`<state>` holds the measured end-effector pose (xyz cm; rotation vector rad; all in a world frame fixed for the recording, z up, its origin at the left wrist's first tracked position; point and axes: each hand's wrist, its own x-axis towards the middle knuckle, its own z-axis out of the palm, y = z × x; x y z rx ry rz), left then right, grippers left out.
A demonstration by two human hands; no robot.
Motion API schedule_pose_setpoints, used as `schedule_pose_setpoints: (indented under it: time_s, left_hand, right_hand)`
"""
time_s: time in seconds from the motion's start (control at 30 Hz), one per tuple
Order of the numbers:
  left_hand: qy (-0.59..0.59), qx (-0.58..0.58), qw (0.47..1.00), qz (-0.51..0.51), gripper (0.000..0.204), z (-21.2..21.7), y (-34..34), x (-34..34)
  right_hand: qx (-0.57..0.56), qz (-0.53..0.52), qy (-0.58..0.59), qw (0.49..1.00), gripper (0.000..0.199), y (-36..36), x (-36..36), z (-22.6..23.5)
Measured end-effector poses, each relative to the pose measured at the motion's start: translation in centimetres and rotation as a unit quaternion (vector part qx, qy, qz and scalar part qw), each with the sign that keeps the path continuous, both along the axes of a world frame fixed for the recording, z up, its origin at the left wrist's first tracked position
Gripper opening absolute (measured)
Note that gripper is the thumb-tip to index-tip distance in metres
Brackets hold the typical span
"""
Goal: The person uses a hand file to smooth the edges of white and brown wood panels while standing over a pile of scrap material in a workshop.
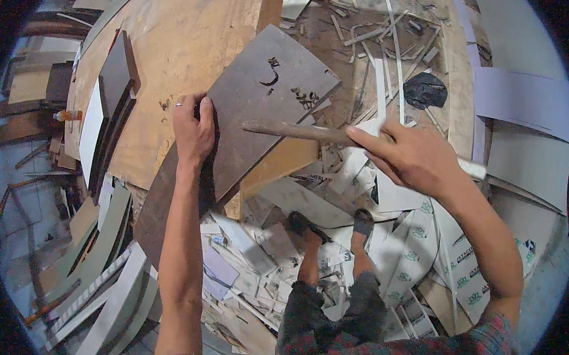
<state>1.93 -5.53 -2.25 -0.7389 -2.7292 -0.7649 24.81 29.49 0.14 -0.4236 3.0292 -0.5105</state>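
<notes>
A large dark brown board [249, 106] lies slanted across the corner of the wooden workbench, part of it past the bench edge. Small dark shavings dot its far end. My left hand [194, 129] is closed on the board's left edge, with the thumb beside the curled fingers. In my right hand [409, 154] is a long, narrow, brownish file [299, 132]. Its rounded tip points left above the board, and a pale end shows beyond my wrist. I cannot tell whether the file touches the board.
The tan workbench top [195, 34] spreads at the far left, with stacked dark boards [114, 87] on it. Wood strips and a crumpled black plastic piece [425, 90] lie on the right. Offcuts and white panels [415, 246] litter the floor around my feet. Long strips lean at lower left.
</notes>
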Motion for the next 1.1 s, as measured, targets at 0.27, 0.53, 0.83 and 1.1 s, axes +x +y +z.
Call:
schedule_pose_setpoints:
  time_s: [0.27, 0.53, 0.83, 1.1]
  left_hand:
    - [-0.005, -0.049, 0.999, 0.005, 0.028, 0.1, 0.5, -0.2]
    - [-0.002, -0.064, 0.998, 0.017, 0.028, 0.3, 0.4, 0.4]
    - [-0.013, -0.016, 1.000, 0.015, 0.023, 0.3, 0.6, 0.4]
    - [-0.023, -0.044, 0.999, 0.019, 0.024, 0.8, 0.3, 0.5]
  right_hand:
    - [0.008, -0.032, 0.069, 0.997, 0.053, 0.1, -3.0, -1.2]
    - [0.009, -0.014, 0.061, 0.998, 0.051, 3.0, -2.5, -0.9]
    - [0.024, -0.003, 0.087, 0.996, 0.057, 3.4, -2.7, -1.3]
    - [0.010, 0.038, 0.067, 0.997, 0.063, 2.7, -0.8, -1.2]
